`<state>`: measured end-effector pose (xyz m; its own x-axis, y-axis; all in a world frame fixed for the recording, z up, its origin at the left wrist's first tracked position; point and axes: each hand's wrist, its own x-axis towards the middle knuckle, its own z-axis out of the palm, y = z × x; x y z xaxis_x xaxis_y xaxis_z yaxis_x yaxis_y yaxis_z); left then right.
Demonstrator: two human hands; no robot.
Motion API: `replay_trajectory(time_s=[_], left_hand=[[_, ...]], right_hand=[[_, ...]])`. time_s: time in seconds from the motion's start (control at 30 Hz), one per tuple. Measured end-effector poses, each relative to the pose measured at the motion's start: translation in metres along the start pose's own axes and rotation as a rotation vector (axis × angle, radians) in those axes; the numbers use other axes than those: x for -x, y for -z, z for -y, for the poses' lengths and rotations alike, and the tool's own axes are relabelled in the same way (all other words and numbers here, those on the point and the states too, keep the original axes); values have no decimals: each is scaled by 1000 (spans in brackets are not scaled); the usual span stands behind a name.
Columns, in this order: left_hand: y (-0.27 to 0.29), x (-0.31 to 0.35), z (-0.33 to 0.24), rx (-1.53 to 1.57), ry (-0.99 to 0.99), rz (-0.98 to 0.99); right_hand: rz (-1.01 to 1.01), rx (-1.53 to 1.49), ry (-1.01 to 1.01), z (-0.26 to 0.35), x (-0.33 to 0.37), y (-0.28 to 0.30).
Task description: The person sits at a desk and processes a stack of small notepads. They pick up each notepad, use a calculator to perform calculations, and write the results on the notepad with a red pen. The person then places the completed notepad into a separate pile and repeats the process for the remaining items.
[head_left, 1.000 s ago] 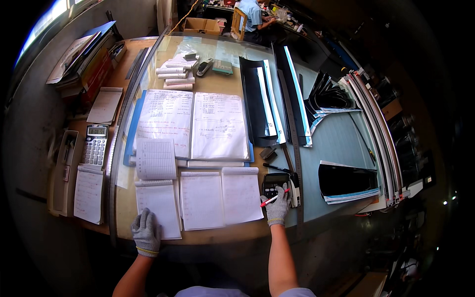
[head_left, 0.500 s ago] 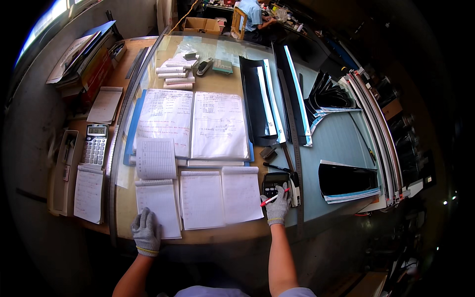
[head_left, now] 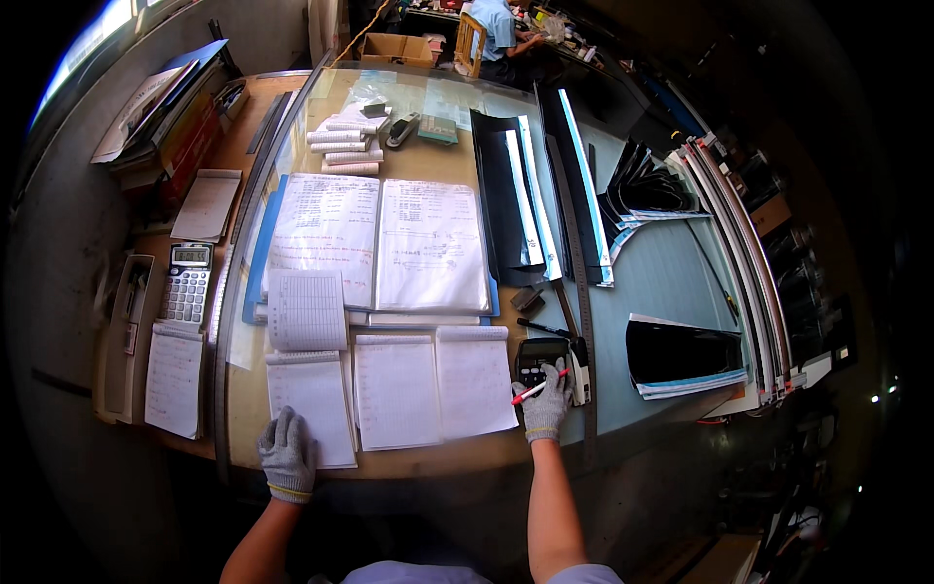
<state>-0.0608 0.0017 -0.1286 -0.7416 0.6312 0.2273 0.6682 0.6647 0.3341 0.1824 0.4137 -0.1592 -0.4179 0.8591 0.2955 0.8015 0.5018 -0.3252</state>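
My left hand (head_left: 287,454), in a grey knit glove, lies with its fingers stretched out on the lower left corner of a lined notepad (head_left: 313,401). In my right hand (head_left: 547,406), gloved the same way, a red and white pen (head_left: 530,393) is held slantwise. That hand's fingers rest over a black calculator (head_left: 541,354), covering its lower keys. Two more written notepads (head_left: 397,391) lie between my hands. Beyond them a blue folder is spread open with its written sheets (head_left: 433,248) showing.
A metal ruler (head_left: 580,263) runs lengthwise right of the calculator, with black strips (head_left: 506,195) near it. A stapler (head_left: 401,130) and rolled papers (head_left: 348,156) sit farther back. A second calculator (head_left: 187,284) is at left. Beyond the table, a person in blue (head_left: 496,27) sits.
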Motion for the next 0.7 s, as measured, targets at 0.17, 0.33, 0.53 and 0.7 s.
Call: replay_trajectory(time_s=[0.17,0.33,0.53,0.7], left_hand=[[-1,0,1,-12,-4,-2],[0,0,0,-4,-3,-2],[1,-1,-1,-1,0,2],[-1,0,1,-2,-5,-8]], right_hand=[[19,11,-9,3,0,2],[26,9,-13,4,0,4],[28,11,-16,6,0,6],[34,14,-29,7,0,5]])
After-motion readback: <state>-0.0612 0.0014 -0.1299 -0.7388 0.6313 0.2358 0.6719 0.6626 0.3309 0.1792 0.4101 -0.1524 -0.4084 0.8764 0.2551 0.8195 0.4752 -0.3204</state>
